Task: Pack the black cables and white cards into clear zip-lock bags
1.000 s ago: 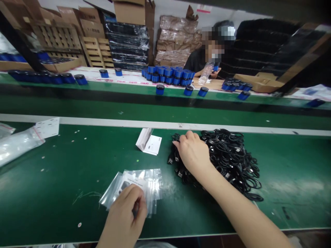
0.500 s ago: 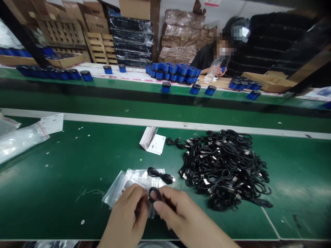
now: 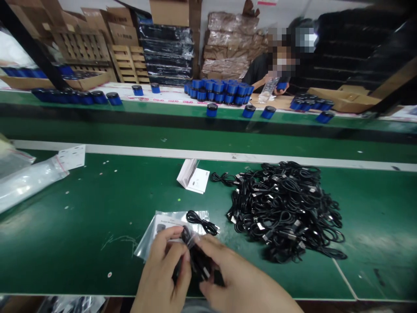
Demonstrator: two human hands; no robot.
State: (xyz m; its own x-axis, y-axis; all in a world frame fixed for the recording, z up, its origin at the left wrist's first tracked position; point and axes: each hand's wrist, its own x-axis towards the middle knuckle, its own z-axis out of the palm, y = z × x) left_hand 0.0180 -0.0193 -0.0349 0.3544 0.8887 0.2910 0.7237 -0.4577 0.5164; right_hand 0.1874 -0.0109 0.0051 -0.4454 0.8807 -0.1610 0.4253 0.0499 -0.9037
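Observation:
My left hand [image 3: 163, 274] pinches a clear plastic bag [image 3: 163, 230] at the top of a small stack near the table's front edge. My right hand [image 3: 234, 282] holds a coiled black cable [image 3: 195, 256] and presses it against that bag, right beside the left fingers. A second coiled cable [image 3: 200, 221] lies loose on the stack just beyond my hands. To the right sits a big heap of black cables [image 3: 283, 208]. Both hands are closed.
A small stack of white leaflets [image 3: 192, 178] lies behind the bags. More plastic bags [image 3: 29, 178] and a white card [image 3: 72, 156] are at the far left. Across the green belt [image 3: 195, 139], several blue cylinders [image 3: 218, 91] stand near a seated person [image 3: 273, 74].
My right hand left the cable heap, came to the bags with a cable, and now pushes it at the bag held by my left hand. One cable dropped onto the stack.

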